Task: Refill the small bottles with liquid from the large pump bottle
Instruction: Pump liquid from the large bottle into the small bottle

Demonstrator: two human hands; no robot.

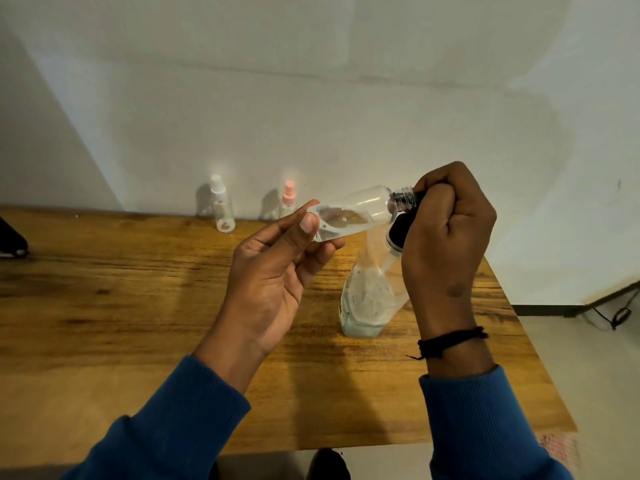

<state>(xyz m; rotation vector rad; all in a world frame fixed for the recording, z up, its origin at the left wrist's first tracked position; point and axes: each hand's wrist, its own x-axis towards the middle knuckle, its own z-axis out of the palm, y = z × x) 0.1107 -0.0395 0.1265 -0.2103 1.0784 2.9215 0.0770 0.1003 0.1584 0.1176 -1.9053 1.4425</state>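
Note:
My left hand [277, 271] pinches the base of a small clear bottle [356, 211] between thumb and fingers and holds it nearly level, its uncapped threaded neck pointing right. My right hand [446, 237] is curled over the black pump head [400, 232] of the large pump bottle [367, 299], which stands on the wooden table [138, 306] with pale liquid low in it. The small bottle's neck meets the pump nozzle under my right fingers. Two more small bottles stand by the wall, one with a white cap [221, 209] and one with a pink cap [287, 199].
A dark object [10, 240] lies at the table's left edge. The white wall rises right behind the table. Past the table's right edge are the floor and a black cable [620, 315].

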